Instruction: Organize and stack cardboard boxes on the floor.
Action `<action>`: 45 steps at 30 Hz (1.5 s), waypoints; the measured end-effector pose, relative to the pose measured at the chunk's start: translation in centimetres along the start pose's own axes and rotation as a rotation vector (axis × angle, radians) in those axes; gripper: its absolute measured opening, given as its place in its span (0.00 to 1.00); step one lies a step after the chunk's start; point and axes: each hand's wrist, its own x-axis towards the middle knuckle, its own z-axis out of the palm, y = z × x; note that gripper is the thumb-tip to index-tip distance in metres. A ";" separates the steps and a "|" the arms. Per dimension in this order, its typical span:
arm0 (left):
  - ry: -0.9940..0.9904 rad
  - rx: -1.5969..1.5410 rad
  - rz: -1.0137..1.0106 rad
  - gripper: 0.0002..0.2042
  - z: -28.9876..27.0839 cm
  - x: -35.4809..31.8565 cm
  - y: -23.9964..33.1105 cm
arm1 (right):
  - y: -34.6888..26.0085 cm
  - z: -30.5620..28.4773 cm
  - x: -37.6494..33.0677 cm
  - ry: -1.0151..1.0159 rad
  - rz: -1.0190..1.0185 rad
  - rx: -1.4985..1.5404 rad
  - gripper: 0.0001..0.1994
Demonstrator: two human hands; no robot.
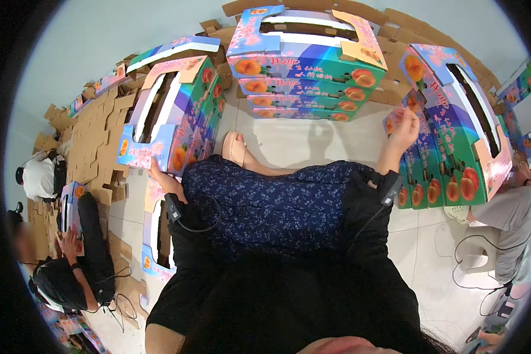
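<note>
My left hand (pixel 165 179) is at the near lower corner of a printed fruit carton (pixel 182 127) on the left stack. Its thumb lies against the carton's side, and the other fingers are partly hidden; it appears to grip that corner. To the right, my right hand (pixel 403 131) is raised with its fingers curled together beside the right stack of peach-printed cartons (pixel 439 121). A small printed piece of cardboard (pixel 390 123) shows next to its fingers; whether they pinch it I cannot make out. Both cartons have white-edged handle openings on top.
Ahead stands a stack of several matching cartons (pixel 307 71). Another carton (pixel 153 236) lies by my left arm. Flattened brown cardboard (pixel 94 141) covers the floor at the left. One person (pixel 71 265) sits at the left; another (pixel 501 218) sits at the right, with cables nearby.
</note>
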 end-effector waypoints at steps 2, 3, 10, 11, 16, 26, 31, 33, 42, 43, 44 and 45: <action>0.015 0.005 0.015 0.37 -0.3 0.3 -0.2 | -1.2 0.0 0.9 -0.007 -0.143 -0.156 0.12; 0.002 0.003 0.042 0.38 -0.4 0.5 -0.3 | -1.9 0.2 1.6 -0.004 -0.286 -0.221 0.14; 0.017 -0.012 0.039 0.39 0.1 0.1 0.1 | -5.6 0.6 3.7 -0.041 -0.365 -0.363 0.30; 0.039 -0.003 0.017 0.39 0.2 -0.2 0.2 | -5.8 0.7 3.8 -0.039 -0.326 -0.337 0.32; 0.048 0.028 0.036 0.42 0.6 -0.9 0.8 | -5.5 0.8 4.6 -0.044 -0.319 -0.328 0.42; 0.045 0.010 0.050 0.45 0.6 -0.8 0.5 | -3.4 -1.2 5.8 0.038 -0.544 -0.946 0.51; 0.013 0.007 0.044 0.48 0.5 -0.7 0.7 | -4.1 -1.3 5.6 0.198 -0.506 -0.756 0.50; 0.055 0.016 0.010 0.47 0.3 -0.5 0.5 | -4.7 -1.7 6.1 0.186 -0.489 -0.774 0.49; 0.032 0.008 0.030 0.42 -0.1 0.4 -0.1 | -1.0 2.0 -1.3 -0.765 -0.063 -0.555 0.18; 0.028 0.018 0.023 0.42 -0.1 0.3 0.0 | -0.2 3.1 -3.4 -0.980 0.123 -0.505 0.20; 0.024 0.027 0.017 0.43 -0.1 0.3 0.0 | 0.2 3.8 -5.3 -1.242 0.153 -0.728 0.24; 0.026 0.027 0.022 0.43 -0.2 0.2 0.1 | 0.8 4.7 -7.1 -1.513 0.155 -0.932 0.27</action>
